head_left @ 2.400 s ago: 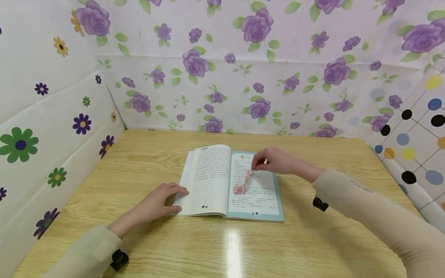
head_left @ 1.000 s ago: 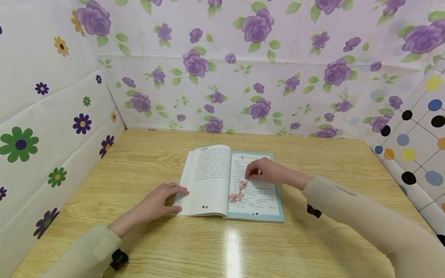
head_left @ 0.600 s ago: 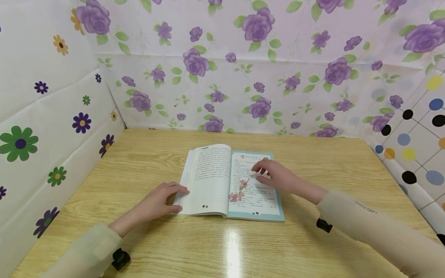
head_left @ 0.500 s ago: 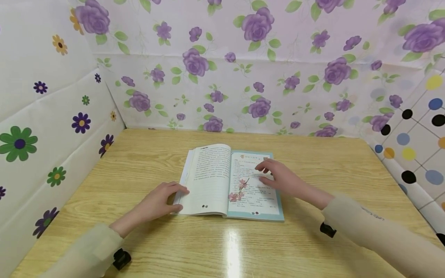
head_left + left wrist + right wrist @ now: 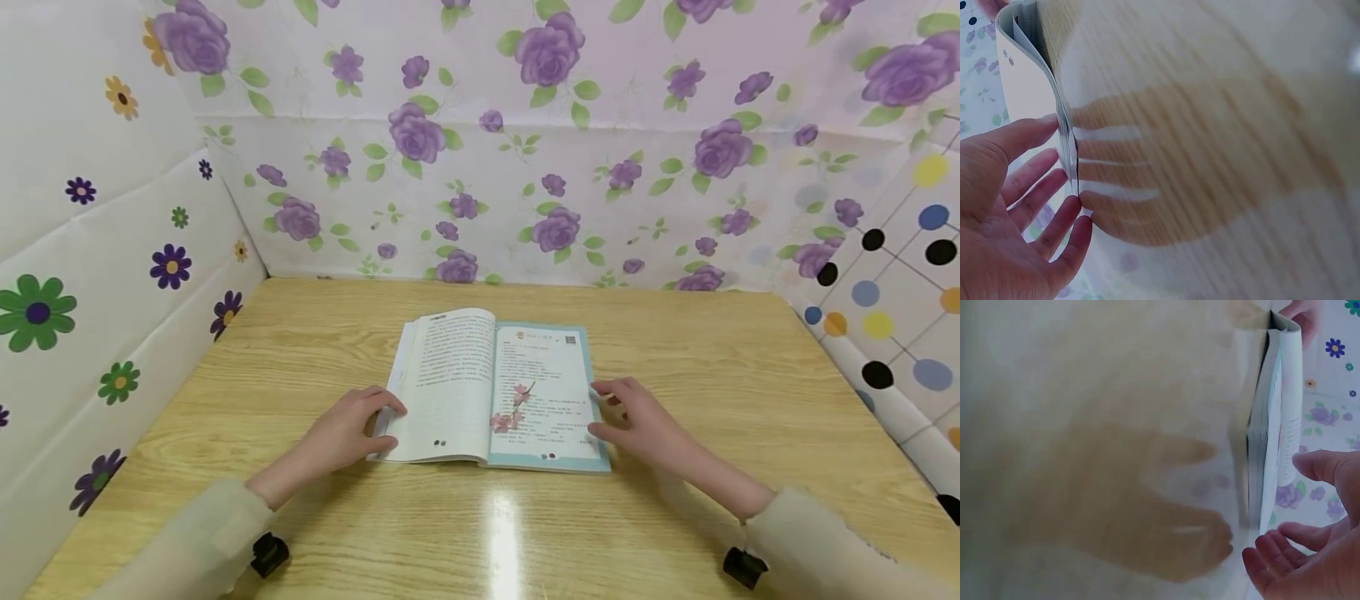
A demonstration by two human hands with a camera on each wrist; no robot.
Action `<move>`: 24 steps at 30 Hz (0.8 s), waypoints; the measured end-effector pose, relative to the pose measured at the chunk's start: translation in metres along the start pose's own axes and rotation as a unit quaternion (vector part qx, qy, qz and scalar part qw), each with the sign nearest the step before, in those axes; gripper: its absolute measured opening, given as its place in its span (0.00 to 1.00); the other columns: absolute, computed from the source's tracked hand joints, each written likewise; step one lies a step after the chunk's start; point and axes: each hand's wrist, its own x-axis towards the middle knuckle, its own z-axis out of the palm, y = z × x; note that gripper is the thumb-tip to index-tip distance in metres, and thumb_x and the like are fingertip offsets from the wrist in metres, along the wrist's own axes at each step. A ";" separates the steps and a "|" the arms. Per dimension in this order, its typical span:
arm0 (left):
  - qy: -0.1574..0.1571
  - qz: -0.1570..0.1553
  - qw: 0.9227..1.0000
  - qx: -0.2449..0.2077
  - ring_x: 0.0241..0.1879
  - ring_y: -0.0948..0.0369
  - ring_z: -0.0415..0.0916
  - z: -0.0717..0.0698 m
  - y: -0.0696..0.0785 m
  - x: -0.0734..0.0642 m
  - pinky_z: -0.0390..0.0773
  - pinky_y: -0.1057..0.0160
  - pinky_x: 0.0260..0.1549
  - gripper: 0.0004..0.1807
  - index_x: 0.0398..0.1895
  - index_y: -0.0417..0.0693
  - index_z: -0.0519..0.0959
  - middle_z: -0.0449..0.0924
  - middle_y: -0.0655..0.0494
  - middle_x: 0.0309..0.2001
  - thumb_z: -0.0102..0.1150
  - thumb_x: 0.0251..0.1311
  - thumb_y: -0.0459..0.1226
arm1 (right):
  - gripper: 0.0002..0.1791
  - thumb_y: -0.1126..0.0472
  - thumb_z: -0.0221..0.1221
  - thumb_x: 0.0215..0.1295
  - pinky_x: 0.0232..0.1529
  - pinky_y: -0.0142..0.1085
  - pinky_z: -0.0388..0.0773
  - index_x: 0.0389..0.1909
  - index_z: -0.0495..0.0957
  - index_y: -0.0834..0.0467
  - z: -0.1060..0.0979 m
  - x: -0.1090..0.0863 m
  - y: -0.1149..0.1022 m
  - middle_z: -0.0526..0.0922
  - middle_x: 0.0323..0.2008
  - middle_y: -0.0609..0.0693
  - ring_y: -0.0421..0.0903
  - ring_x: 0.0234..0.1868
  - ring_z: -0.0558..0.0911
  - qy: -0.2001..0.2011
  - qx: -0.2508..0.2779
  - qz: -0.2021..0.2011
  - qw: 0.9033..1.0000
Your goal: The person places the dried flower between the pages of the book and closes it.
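An open book [image 5: 453,408] lies on the wooden table, its left pages arched up and its right page edged in light blue. On the right page rests a sprig of pink blossoms [image 5: 502,422] with a thin stem. My left hand [image 5: 345,432] rests at the book's left edge, thumb and fingertips touching it; in the left wrist view its fingers [image 5: 1054,225] are spread along the page edges. Beside the right edge is my right hand [image 5: 645,423], holding nothing, its fingers loosely bent. In the right wrist view its thumb [image 5: 1316,465] is near the pages; contact is unclear.
The wooden table [image 5: 315,333] reflects light near its front. A purple-flowered sheet [image 5: 465,150] hangs behind, with patterned sheets at the left and right. A small black device [image 5: 744,568] is strapped under each wrist.
My right hand lowered the blossom sprig toward the left and front on the right page, let it go, then moved right to the book's right edge. My left hand stayed at the left edge.
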 end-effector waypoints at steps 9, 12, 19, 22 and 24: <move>-0.003 -0.005 1.000 -0.017 0.53 0.46 0.75 -0.001 0.001 0.001 0.75 0.44 0.54 0.16 0.45 0.51 0.82 0.80 0.49 0.55 0.73 0.53 0.36 | 0.40 0.52 0.70 0.57 0.43 0.36 0.70 0.65 0.69 0.69 0.009 -0.023 -0.002 0.73 0.50 0.60 0.48 0.44 0.69 -0.026 0.035 0.077 0.996; -0.005 -0.010 1.000 -0.020 0.52 0.47 0.75 -0.001 0.002 0.002 0.75 0.45 0.53 0.16 0.45 0.51 0.82 0.80 0.48 0.55 0.73 0.53 0.36 | 0.41 0.54 0.71 0.56 0.43 0.34 0.68 0.66 0.68 0.69 0.011 -0.026 -0.002 0.73 0.50 0.59 0.48 0.44 0.68 -0.026 0.045 0.081 0.995; 0.006 -0.021 0.999 -0.023 0.47 0.50 0.74 0.001 0.006 0.004 0.74 0.50 0.48 0.16 0.42 0.49 0.82 0.80 0.48 0.51 0.75 0.50 0.38 | 0.45 0.56 0.73 0.52 0.43 0.30 0.65 0.68 0.65 0.69 0.012 -0.030 0.003 0.72 0.52 0.60 0.47 0.44 0.65 -0.031 0.054 0.052 0.997; 0.006 -0.031 0.999 -0.026 0.50 0.46 0.74 0.001 0.009 0.007 0.74 0.46 0.51 0.17 0.40 0.48 0.82 0.80 0.44 0.51 0.77 0.48 0.38 | 0.46 0.55 0.74 0.52 0.43 0.29 0.65 0.69 0.64 0.69 0.011 -0.030 0.005 0.72 0.51 0.59 0.47 0.44 0.65 -0.037 0.059 0.038 0.997; 0.002 -0.041 0.999 -0.034 0.55 0.44 0.73 0.001 0.010 0.009 0.73 0.44 0.53 0.18 0.41 0.48 0.81 0.79 0.42 0.53 0.77 0.47 0.37 | 0.46 0.55 0.74 0.52 0.42 0.29 0.65 0.69 0.64 0.69 0.010 -0.030 0.006 0.71 0.51 0.59 0.47 0.44 0.65 -0.041 0.063 0.032 0.997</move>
